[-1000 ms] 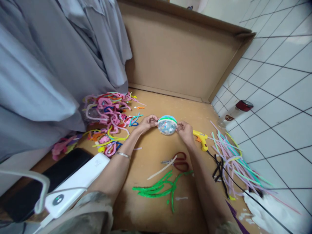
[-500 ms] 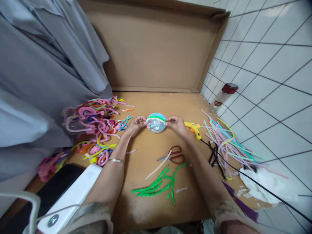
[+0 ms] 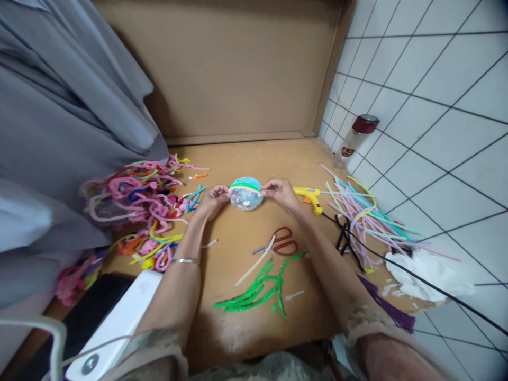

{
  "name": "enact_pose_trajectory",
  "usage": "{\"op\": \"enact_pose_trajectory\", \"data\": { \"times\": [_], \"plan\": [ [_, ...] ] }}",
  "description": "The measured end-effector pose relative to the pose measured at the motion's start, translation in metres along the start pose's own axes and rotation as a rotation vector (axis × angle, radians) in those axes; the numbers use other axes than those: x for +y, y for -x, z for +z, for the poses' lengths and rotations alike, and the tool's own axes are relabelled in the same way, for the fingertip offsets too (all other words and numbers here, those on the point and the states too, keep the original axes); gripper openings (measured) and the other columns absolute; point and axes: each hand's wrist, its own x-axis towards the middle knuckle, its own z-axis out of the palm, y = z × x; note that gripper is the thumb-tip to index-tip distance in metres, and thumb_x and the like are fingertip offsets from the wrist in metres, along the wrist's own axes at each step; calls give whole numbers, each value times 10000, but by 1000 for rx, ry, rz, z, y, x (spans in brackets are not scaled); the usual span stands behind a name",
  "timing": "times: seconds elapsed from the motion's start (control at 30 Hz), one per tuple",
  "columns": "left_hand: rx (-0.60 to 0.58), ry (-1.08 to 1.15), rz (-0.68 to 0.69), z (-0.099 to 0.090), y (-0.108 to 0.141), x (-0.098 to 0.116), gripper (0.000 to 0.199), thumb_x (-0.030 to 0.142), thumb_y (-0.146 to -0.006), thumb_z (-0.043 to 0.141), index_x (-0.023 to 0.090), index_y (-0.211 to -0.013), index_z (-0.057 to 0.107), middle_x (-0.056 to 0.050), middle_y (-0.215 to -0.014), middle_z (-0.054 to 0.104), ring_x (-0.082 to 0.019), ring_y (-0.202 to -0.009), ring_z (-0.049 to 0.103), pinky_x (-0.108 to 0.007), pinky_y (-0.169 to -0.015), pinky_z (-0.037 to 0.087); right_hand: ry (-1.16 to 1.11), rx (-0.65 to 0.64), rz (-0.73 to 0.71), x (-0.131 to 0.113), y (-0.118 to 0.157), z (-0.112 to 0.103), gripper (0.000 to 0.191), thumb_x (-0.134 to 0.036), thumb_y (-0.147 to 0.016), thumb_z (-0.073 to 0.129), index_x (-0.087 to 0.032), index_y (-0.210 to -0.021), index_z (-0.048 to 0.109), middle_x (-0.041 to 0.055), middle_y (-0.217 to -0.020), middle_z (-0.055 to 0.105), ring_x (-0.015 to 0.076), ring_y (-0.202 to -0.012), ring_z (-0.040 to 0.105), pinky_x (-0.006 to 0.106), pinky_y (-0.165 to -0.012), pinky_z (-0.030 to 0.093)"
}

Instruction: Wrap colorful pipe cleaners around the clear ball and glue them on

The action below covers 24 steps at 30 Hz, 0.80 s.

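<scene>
Ball (image 3: 246,196) banded in green is pinched at its sides by the left hand (image 3: 215,201) and right hand (image 3: 280,193), with a glue gun (image 3: 313,196) right and scissors (image 3: 283,242) nearer on the desk (image 3: 234,238).

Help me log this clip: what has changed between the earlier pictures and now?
The view has swung, so most things sit farther left. The left hand and right hand still hold the green-banded clear ball between them; nothing visibly taken up or let go. The scissors, green pipe cleaners and yellow glue gun lie as before.
</scene>
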Motion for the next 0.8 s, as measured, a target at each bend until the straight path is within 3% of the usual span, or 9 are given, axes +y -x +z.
{"op": "enact_pose_trajectory", "data": {
  "times": [0.43,0.8],
  "plan": [
    [15,49,-20,1,0,0,421,273,-441,919,157,-724,630,17,-638,650,-101,-595,581,-232,-629,463,-69,-38,-12,9,-4,-2,155,-200,-561,776,-181,-672,671,-31,-632,668,102,-593,575,247,-625,474],
    [0,31,-7,-2,-2,-4,402,284,-469,907,159,-719,618,21,-638,648,-101,-591,577,-237,-628,463,19,-112,-36,5,-3,-3,170,-119,-592,726,-184,-727,644,-50,-628,628,99,-598,583,239,-631,484]
  ]
}}
